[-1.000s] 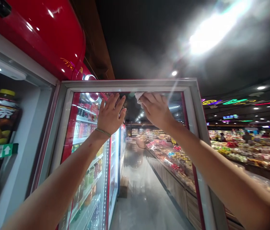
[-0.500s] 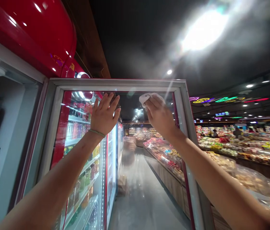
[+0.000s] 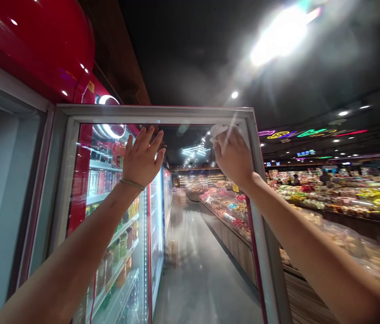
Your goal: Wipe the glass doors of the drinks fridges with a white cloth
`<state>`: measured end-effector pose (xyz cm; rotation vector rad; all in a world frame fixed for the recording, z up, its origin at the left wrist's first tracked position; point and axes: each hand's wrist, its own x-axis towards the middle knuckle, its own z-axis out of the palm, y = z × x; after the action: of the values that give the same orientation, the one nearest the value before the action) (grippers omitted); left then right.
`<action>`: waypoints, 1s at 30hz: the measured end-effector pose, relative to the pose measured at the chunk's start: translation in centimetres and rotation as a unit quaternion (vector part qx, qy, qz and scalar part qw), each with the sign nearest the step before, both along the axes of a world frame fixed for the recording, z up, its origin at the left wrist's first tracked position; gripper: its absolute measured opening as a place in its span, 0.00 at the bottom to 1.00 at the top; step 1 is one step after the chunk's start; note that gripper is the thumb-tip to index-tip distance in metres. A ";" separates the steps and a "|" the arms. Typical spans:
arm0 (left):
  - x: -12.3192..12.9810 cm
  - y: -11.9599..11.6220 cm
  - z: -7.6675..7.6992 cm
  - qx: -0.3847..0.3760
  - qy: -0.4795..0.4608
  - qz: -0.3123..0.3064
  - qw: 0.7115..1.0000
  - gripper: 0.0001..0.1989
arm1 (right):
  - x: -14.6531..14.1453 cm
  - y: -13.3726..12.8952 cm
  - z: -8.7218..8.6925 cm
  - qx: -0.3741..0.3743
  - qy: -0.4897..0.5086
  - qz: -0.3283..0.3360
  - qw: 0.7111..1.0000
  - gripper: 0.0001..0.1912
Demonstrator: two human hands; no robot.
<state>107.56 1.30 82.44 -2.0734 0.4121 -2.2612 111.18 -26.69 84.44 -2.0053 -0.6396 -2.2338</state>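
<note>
A glass door (image 3: 190, 252) in a grey frame stands swung out from a red refrigerated cabinet (image 3: 34, 45). My left hand (image 3: 143, 156) lies against the upper left of the glass, palm to the pane and fingers spread, holding nothing. At the pane's upper right corner, my right hand (image 3: 233, 157) presses a white cloth (image 3: 219, 129) to the glass, beside the frame. The fingers cover part of the cloth. A thin band circles my left wrist.
Through the glass show lit shelves of bottles (image 3: 118, 247), an aisle floor (image 3: 193, 270) and a display counter (image 3: 230, 211). Produce and packaged goods (image 3: 345, 193) fill stands on the right. Neon signs hang beyond.
My right hand and the cloth have moved right across the glass to the corner by the frame. My left hand stays on the pane. The view has shifted slightly right.
</note>
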 end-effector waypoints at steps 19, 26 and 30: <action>-0.1 0.1 -0.1 0.004 -0.012 0.003 1.000 0.27 | -0.8 0.4 -1.1 -0.053 -0.037 -0.024 0.998 0.22; -0.2 0.0 -0.1 -0.001 -0.012 -0.003 1.000 0.27 | -0.2 -0.7 -2.2 -0.001 -0.026 -0.010 1.000 0.25; -0.4 -0.2 -0.2 -0.005 0.002 -0.003 1.000 0.27 | -0.1 -1.2 -3.3 -0.038 -0.013 0.010 0.999 0.24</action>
<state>107.18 1.06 82.26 -2.0852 0.4089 -2.2672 111.08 -27.91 81.12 -1.9976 -0.7546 -2.2611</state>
